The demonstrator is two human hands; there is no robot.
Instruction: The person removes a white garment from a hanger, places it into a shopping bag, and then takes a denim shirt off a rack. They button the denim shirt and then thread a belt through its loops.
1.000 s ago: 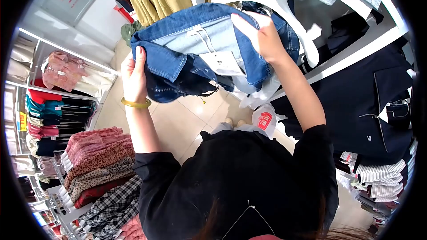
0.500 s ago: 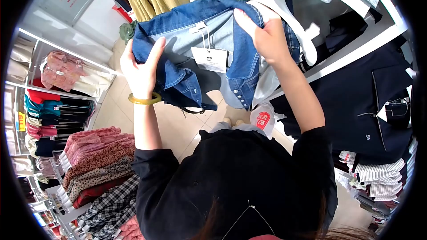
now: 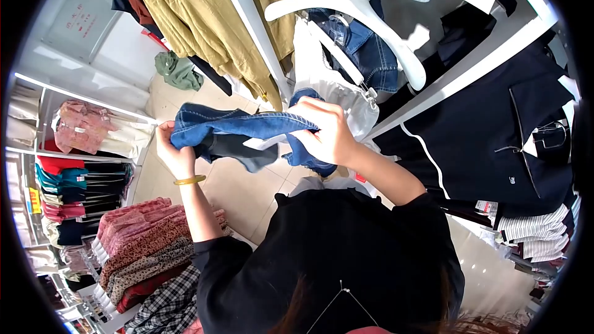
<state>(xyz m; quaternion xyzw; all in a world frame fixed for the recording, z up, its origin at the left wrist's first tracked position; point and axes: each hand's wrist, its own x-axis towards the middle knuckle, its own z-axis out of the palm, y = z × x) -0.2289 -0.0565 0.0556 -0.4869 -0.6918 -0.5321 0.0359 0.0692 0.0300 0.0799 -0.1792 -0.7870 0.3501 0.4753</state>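
Observation:
A blue denim jacket is stretched between my two hands in front of my chest, its lower part hanging over the floor. My left hand is closed on one end of it, with a yellow bangle on the wrist. At the other end, my right hand grips the folded denim. A white tag shows beneath the upper fold, partly hidden. Beyond my right hand, a white hanger hangs from the rack with no garment on its arms, in front of white clothing and more denim.
Mustard garments hang at the top left, and a green garment is low behind them. A dark zip top hangs at the right. Patterned shirts line a rack at the lower left. White rack bars stand ahead.
Both hands have come down and closer to my body with the denim jacket, which has gone from spread open to more folded. The view has shifted, and the white hanger shows more fully.

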